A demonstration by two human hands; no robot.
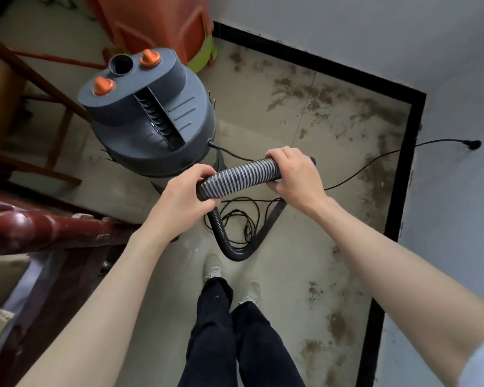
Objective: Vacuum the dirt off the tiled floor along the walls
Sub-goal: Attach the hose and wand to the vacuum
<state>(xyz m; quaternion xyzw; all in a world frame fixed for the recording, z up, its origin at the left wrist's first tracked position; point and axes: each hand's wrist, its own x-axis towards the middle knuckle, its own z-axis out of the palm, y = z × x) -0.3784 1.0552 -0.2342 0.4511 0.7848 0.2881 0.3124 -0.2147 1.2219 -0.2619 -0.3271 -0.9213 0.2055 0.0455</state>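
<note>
Our left hand (186,191) has its fingers curled over the near end of the ribbed hose (238,178), thumb tucked below, gripping it. Our right hand (292,174) wraps the far end, fingers folded over the top, thumb side underneath; both grips look firm. The hose section between the hands lies roughly level, running from 8 o'clock to 2 o'clock. A black end piece pokes out past the right hand; we cannot tell its shape.

Below the left hand the hose drops, loops in a U near our feet at 6 o'clock, then rises back toward the right hand side. A thin black power cord (355,170) lies tangled inside that loop and runs out to 3 o'clock, ending at a plug (474,144) on the wall (347,29).

The grey vacuum canister (151,118) stands at 10 o'clock from the hands, with two orange knobs (150,58) and an open round port (120,65) on top.

Brown dirt (319,96) is scattered on the beige tiled floor (285,233), thickest at 12 to 2 o'clock along the black baseboard (407,163) and again at 5 o'clock by the right wall.

Our white shoes (213,270) and dark trousers (235,336) sit at 6 o'clock. An orange bin (157,23) stands at 11 o'clock, wooden chair legs (53,129) at 9 o'clock, a dark red rail (39,227) at 8 o'clock.
</note>
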